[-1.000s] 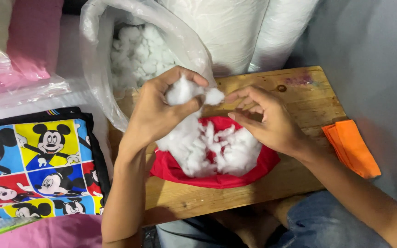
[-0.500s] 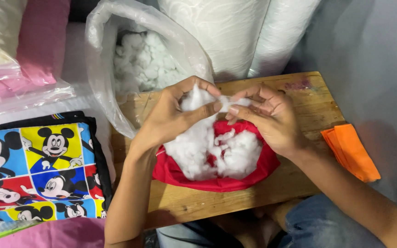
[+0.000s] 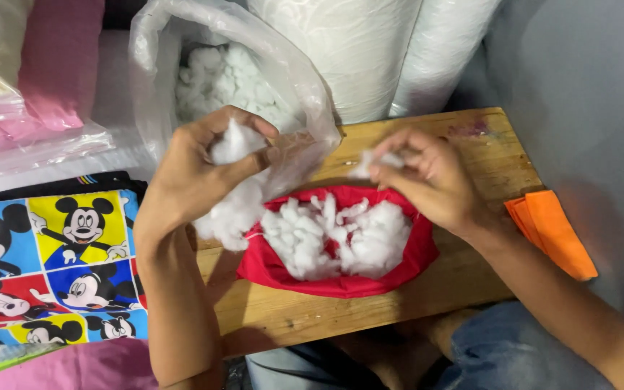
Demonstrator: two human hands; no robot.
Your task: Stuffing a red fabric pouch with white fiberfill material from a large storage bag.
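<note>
White fluffy stuffing everywhere, basically. The left hand (image 3: 204, 162) is clamped on a big wad of stuffing (image 3: 234, 195), fingers curled round the top of it while the rest trails down past the palm to the edge of the red cover (image 3: 341, 278). The right hand (image 3: 427, 177) is pinching a much smaller tuft (image 3: 377, 160) between thumb and fingertips, held just above the far rim of that cover. The two hands are apart, with a clear gap between them, and both hang over the wooden desk (image 3: 485, 144) rather than resting on it.

That red cover lies open on the desk right below and between the hands, with a heap of loose filling (image 3: 337, 235) sitting in it. Behind the left hand there's a clear plastic bag (image 3: 297, 79) slumped open, more white fluff inside, its lip touching the back of the desk. Off to the right, near the desk's edge, lies a folded orange cloth (image 3: 554, 231). On the left, beside the person's forearm, a bright cartoon-mouse print fabric (image 3: 52, 260) is spread out, and pink pillows in plastic (image 3: 45, 87) are stacked further back. Denim knees show under the desk.
</note>
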